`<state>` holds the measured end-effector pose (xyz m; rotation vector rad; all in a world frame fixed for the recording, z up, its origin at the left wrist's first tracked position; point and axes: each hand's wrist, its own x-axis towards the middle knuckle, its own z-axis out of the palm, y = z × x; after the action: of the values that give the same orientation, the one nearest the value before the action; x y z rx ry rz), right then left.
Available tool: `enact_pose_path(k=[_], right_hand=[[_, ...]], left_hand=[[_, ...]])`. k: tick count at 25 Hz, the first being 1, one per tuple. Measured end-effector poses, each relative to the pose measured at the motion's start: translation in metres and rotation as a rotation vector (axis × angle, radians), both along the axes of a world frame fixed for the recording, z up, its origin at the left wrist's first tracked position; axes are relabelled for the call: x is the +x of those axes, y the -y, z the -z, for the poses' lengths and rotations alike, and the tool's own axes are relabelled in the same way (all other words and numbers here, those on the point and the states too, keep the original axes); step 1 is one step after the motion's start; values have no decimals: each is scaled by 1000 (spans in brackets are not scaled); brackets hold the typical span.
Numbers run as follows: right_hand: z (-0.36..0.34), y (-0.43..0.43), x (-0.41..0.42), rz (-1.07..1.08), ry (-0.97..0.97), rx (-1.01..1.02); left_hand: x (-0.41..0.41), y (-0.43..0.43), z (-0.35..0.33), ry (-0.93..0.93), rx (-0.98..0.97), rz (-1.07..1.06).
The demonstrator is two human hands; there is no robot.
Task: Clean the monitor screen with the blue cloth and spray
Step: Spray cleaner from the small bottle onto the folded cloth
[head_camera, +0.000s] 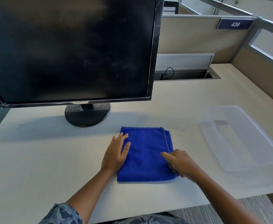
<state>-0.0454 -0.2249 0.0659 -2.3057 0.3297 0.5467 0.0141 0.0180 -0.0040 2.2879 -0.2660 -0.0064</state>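
Note:
A folded blue cloth (146, 155) lies flat on the white desk (43, 159) in front of me. My left hand (116, 152) rests flat on the cloth's left edge, fingers straight. My right hand (179, 162) is at the cloth's right edge; its thumb lies on top and its fingers curl under the edge, pinching it. The black monitor (71, 49) stands behind on a round base (87, 114), its dark screen showing faint smears. No spray bottle is in view.
A clear plastic tub (240, 136) sits on the desk to the right of the cloth. Behind it is an open cable tray (186, 75) with a plug, then beige partition walls. The desk's front edge runs close to my body.

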Motion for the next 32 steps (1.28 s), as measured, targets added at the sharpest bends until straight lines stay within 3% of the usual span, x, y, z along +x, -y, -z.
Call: enact_pose_path(k=[5,9,11,14,17,22,26,32], right_hand=[[-8,-5,14,238,-177,308],[-13,1,22,291,-355,477],[-13,5,26,325,-326,572],[-15,16,34,380,-121,741],[-15,35,43,415,172,660],[-10,64,50,516,496,365],[3,76,49,540,558,192],[13,78,42,522,596,116]], left_hand=[[0,0,0,50,7,9],[0,-1,1,39,12,15],[0,-1,1,36,10,15],[1,-1,1,40,12,23],[0,-1,-1,24,5,18],[0,-1,-2,-17,4,2],[-1,0,-4,-17,-1,-3],[-1,0,-4,-43,7,-9]])
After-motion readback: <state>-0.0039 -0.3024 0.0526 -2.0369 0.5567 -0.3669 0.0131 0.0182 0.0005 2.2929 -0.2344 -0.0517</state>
